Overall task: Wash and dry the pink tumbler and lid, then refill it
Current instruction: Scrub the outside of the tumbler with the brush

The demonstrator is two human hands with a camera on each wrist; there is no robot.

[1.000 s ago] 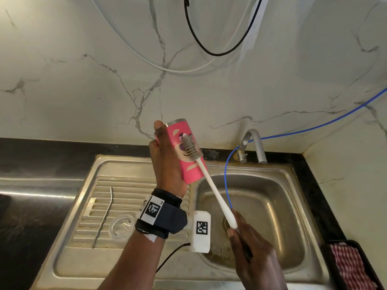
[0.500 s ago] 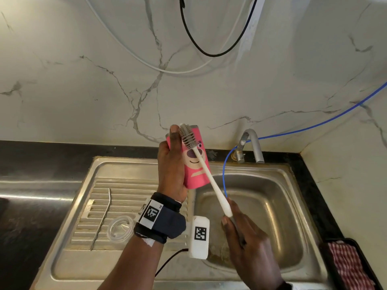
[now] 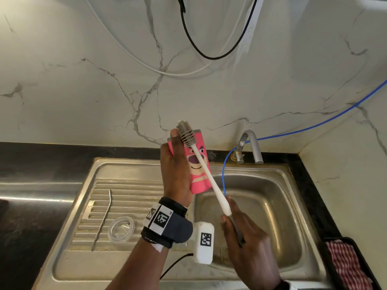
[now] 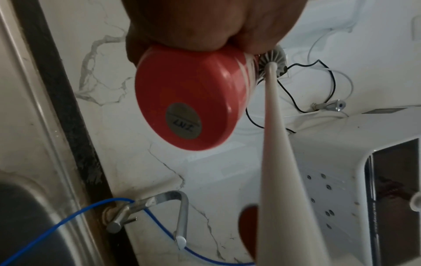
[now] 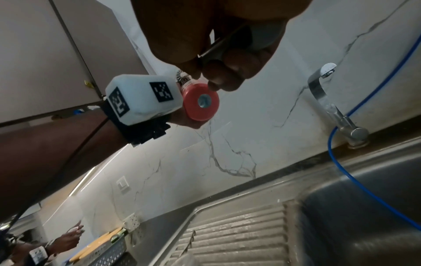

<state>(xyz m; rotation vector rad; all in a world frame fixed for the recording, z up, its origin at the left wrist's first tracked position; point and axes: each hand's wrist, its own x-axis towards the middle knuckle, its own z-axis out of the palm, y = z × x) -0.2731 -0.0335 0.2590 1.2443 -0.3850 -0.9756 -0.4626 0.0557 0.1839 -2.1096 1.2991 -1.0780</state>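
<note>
My left hand [image 3: 177, 170] grips the pink tumbler [image 3: 200, 176], which has a bear face on it, upright above the sink's left rim. Its pink base [image 4: 187, 102] shows in the left wrist view and again as the tumbler base [image 5: 200, 103] in the right wrist view. My right hand [image 3: 243, 229] holds the lower end of a white bottle brush [image 3: 209, 176]. The brush's grey bristle head [image 3: 185, 132] lies against the tumbler's outside near the top rim. A clear lid [image 3: 121, 228] lies on the drainboard.
A bent metal straw [image 3: 103, 218] lies on the ribbed drainboard [image 3: 129, 191] left of the lid. The steel sink basin [image 3: 261, 216] sits below my right hand, with a tap [image 3: 251, 145] and a blue hose [image 3: 225, 170] behind. A red checked cloth [image 3: 345, 264] fills a black tray at right.
The brush head has slid up the tumbler's outside from its middle to the top rim. The left hand has turned the tumbler more upright, so the bear face shows.
</note>
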